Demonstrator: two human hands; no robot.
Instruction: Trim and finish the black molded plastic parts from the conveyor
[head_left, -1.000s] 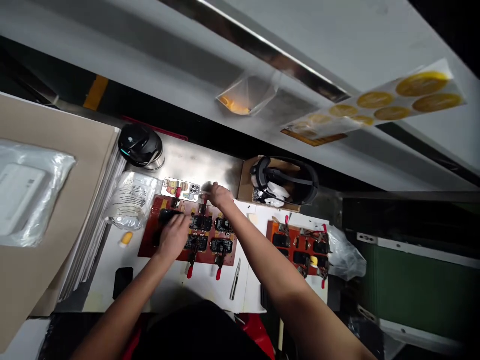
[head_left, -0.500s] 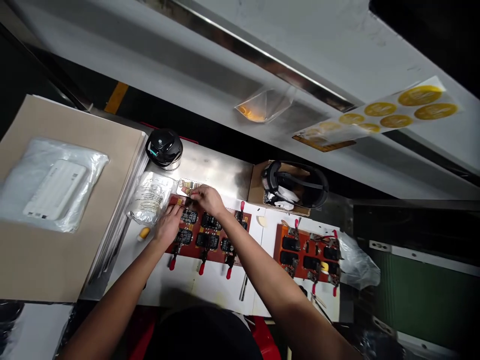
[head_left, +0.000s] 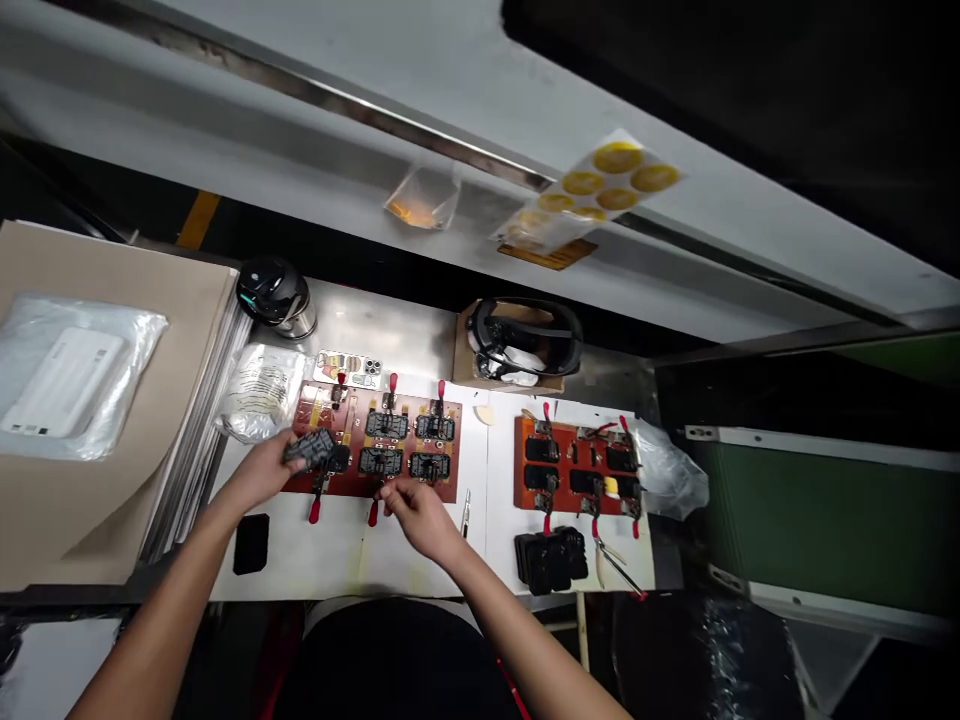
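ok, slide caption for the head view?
Left hand holds a black rectangular part over a reddish-brown flat board; right hand beside a red-handled metal clamp.

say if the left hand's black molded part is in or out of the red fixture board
Out: the left hand holds the black molded part askew over the red fixture board; whether they touch, I cannot tell.
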